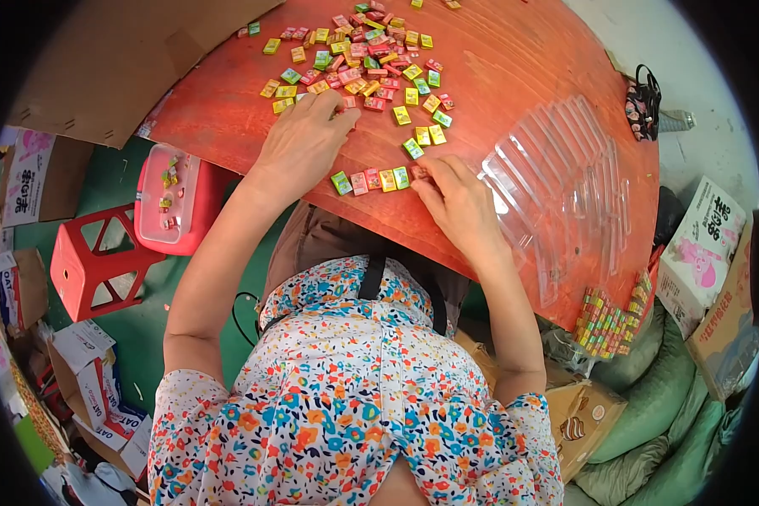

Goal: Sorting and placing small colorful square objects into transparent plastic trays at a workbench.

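A short row of small candy-sized boxes (373,180) in green, pink, red and yellow lies near the table's front edge. My right hand (461,202) is at the row's right end, its thumb and fingers closed on a small red box (418,172). Farther off, my left hand (308,139) reaches to the near edge of a loose heap of the same boxes (371,59). Its fingers are curled down, and a small pink box (350,102) shows between thumb and forefinger. A few single boxes (423,135) lie between heap and row.
Clear plastic trays (557,177) overlap on the red table (497,76), right of my right hand. Packed boxes (603,325) stand at its right corner. A pink tub (148,211) with a few boxes sits left, by a red stool (101,261). Cardboard (143,59) covers the far left.
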`<state>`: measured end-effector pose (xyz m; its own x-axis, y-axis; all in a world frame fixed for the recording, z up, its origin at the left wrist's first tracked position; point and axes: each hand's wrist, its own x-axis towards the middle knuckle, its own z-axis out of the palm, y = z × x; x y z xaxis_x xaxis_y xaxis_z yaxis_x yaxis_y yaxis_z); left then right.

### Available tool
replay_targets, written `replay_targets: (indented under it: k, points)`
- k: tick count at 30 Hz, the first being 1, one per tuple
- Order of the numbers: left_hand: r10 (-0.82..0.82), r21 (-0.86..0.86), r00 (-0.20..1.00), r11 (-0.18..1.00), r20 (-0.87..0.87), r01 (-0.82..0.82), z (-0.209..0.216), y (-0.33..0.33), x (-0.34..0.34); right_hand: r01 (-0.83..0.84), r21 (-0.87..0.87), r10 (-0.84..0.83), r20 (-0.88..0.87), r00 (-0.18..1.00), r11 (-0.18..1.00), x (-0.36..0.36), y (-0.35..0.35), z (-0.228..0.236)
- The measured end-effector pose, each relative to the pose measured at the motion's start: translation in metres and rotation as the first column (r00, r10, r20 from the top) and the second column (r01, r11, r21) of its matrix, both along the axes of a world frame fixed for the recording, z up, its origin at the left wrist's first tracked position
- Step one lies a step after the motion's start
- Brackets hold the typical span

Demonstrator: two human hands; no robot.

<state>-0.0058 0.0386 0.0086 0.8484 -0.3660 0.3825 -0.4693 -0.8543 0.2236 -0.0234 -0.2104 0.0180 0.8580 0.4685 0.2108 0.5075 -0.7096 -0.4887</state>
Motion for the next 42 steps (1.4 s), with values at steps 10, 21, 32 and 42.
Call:
replay_targets:
  k: [10, 21, 32, 42]
  points:
    - [-0.011, -0.188, 0.999, 0.982, -0.046, 0.002, 0.013, 0.014, -0.025, -0.208, 0.083, 0.215, -0.084, 0.973, 0.975, 0.013, -0.013, -0.001]
    - [-0.107, -0.325, 0.940, 0.946, -0.324, -0.004, 0.003, 0.015, -0.058, -0.246, 0.073, 0.256, -0.199, 0.946, 0.966, 0.016, 0.005, 0.005]
    - [-0.035, -0.328, 0.971, 0.944, -0.235, -0.045, -0.004, -0.004, -0.065, -0.235, -0.075, 0.238, 0.026, 0.971, 0.969, 0.010, 0.013, -0.004]
    - [-0.125, -0.348, 0.959, 0.937, -0.254, 0.030, 0.015, -0.034, -0.058, 0.103, 0.032, -0.108, 0.213, 0.971, 0.994, -0.043, 0.000, 0.004]
